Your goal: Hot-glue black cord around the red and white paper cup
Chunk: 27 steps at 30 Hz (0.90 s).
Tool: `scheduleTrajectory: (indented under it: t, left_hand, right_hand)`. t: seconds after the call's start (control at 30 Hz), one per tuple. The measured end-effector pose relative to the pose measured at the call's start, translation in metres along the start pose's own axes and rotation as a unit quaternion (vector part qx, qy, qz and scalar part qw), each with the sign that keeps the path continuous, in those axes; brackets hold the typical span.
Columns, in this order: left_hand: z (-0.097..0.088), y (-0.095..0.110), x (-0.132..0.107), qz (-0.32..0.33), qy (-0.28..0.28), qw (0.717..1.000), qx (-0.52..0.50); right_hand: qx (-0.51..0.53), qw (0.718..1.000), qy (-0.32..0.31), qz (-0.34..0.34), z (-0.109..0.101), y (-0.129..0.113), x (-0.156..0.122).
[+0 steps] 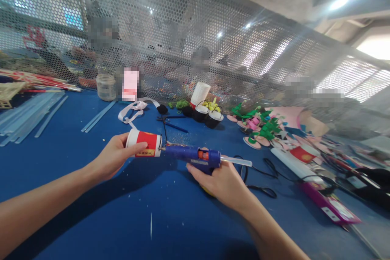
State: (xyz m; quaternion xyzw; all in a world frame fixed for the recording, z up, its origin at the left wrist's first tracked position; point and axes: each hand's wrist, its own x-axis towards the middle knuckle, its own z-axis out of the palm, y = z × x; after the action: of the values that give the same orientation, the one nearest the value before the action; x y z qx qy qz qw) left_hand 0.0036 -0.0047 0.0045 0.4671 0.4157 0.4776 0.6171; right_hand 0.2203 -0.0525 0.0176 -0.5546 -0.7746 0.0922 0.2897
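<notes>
My left hand [117, 154] is closed around a red and white paper cup [151, 143] tipped on its side above the table. A dark strand runs along the cup's right-hand edge, and a black cord [165, 128] trails up from there toward a black ball of yarn [162, 109]. In my right hand [224, 178] is a blue hot glue gun [189, 154], gripped by its handle, which my fingers mostly hide. Its metal tip meets the cup's edge or lies very close to it. A translucent glue stick [237, 161] sticks out of the gun's back end.
Clear glue sticks [33, 109] lie at the left, near a glass jar [106, 87]. Stacked paper cups [200, 94] and two black-wrapped cups [214, 119] stand at the back. Green craft pieces [268, 130], a white power strip [295, 164] and a purple box [330, 203] are at the right.
</notes>
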Motion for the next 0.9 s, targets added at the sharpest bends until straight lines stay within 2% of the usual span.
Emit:
scheduleTrajectory:
  t: [0.2,0.4,0.53,0.63,0.8,0.9]
  left_hand:
    - [-0.0015,-0.0018,0.001,0.002,-0.009,1.0,-0.004]
    - [-0.0017,-0.0028,0.0024,-0.005,-0.001,1.0,-0.005]
    - [-0.0014,-0.0026,0.0017,-0.005,-0.003,1.0,-0.004]
    - [-0.0012,-0.0023,0.0009,-0.001,-0.002,1.0,-0.006]
    - [-0.0016,-0.003,0.0017,-0.003,-0.006,1.0,-0.008]
    - [-0.0023,-0.0035,0.0024,-0.004,-0.006,1.0,-0.014]
  right_hand:
    - [-0.051,0.999,-0.021,0.002,-0.0021,-0.0019,0.0013]
    - [-0.09,0.994,0.007,-0.058,0.0014,0.0033,0.0]
    - [-0.083,0.994,0.022,-0.073,0.0041,0.0062,-0.0013]
    - [-0.067,0.996,0.03,-0.054,0.0043,0.005,-0.0016]
    - [-0.085,0.994,-0.005,-0.074,0.0025,0.0042,-0.0011]
    - [-0.042,0.998,0.004,-0.055,0.0027,0.005,-0.0016]
